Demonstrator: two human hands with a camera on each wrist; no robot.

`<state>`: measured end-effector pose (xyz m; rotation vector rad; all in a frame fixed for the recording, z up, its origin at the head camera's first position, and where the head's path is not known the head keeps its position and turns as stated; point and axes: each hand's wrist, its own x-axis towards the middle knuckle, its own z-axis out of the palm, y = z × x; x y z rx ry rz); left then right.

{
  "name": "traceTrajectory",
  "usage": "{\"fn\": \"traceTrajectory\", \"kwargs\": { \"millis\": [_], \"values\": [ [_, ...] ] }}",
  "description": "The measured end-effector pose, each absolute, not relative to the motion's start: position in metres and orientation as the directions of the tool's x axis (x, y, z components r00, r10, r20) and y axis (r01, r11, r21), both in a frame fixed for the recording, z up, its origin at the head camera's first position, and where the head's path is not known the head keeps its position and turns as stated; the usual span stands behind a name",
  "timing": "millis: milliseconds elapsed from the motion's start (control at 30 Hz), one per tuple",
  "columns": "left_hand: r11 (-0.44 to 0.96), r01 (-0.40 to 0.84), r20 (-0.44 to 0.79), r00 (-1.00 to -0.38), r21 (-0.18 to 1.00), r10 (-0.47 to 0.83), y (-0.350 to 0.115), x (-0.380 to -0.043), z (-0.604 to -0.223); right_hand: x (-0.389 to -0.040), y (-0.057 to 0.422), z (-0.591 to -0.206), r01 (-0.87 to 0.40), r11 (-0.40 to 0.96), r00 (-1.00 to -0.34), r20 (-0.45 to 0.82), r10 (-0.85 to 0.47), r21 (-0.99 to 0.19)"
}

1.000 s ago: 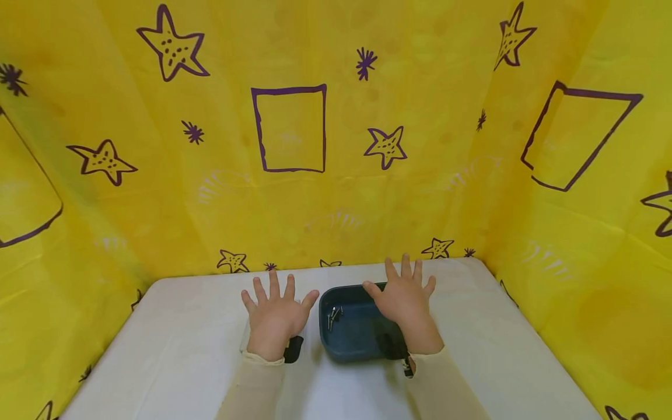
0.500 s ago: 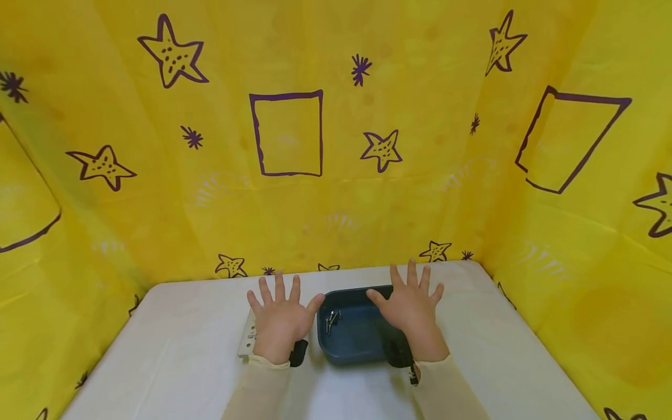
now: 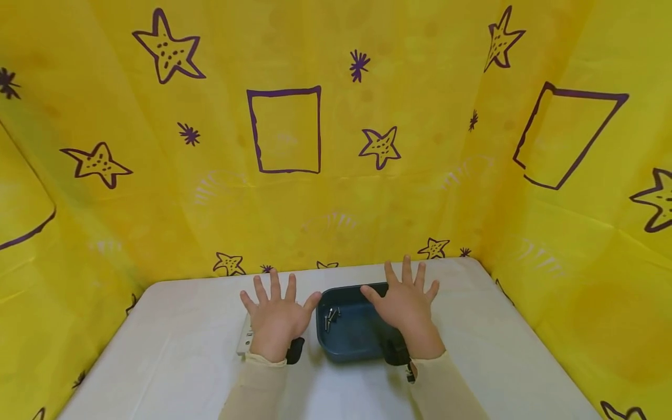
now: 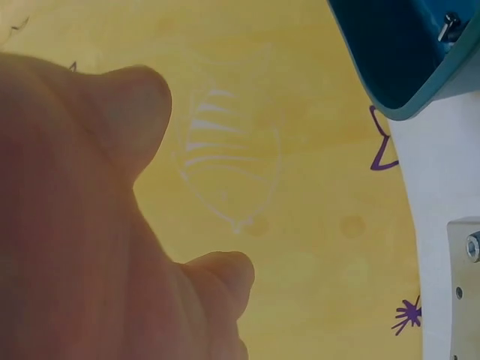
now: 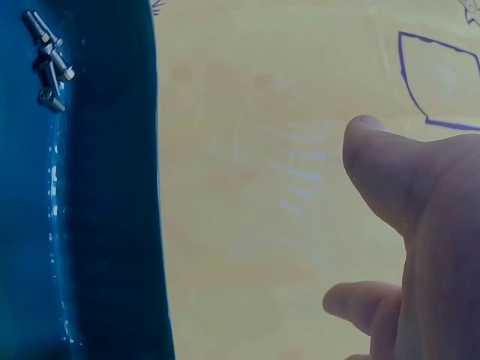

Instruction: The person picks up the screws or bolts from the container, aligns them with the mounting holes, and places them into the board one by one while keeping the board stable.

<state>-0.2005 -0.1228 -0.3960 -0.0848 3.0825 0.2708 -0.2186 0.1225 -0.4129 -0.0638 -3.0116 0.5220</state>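
Observation:
Both hands hover with fingers spread and hold nothing. My left hand (image 3: 276,322) is over a pale plate (image 3: 245,339) with holes, most of it hidden beneath the hand. In the left wrist view, a corner of this plate (image 4: 465,307) shows a socket-head screw (image 4: 473,246) in it. My right hand (image 3: 406,309) overlaps the right side of a dark blue tray (image 3: 349,353) in the head view. Several small metal screws (image 3: 331,318) lie at the tray's left end; the right wrist view shows these screws (image 5: 51,64) in a loose cluster.
A white table (image 3: 173,350) carries the tray and the plate. Yellow cloth walls (image 3: 294,227) with purple stars and frames enclose it at the back and both sides. Black wrist straps (image 3: 296,350) sit at the cuffs.
Both hands shift slightly right, then back left, staying spread. A bit more of the plate's left edge shows now than a second ago. The head view drifts slightly; tray and screws stay put.

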Motion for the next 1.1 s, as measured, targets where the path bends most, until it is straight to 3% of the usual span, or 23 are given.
{"fn": "traceTrajectory", "kwargs": {
  "millis": [933,1000,1100],
  "values": [
    [0.98,-0.042,-0.06,-0.998,0.195,-0.031,-0.124,-0.199,-0.392,-0.221,0.12,-0.414,0.012,0.935,-0.998,0.06,0.035,-0.355],
    [0.967,-0.028,-0.074,-0.997,0.254,-0.01,-0.131,-0.201,-0.392,-0.224,0.122,-0.415,-0.024,0.921,-0.997,0.073,0.005,-0.388],
    [0.923,0.039,-0.079,-0.994,0.383,0.075,-0.159,-0.207,-0.392,-0.23,0.13,-0.416,-0.144,0.819,-0.989,0.109,-0.1,-0.555]
  ]
}}
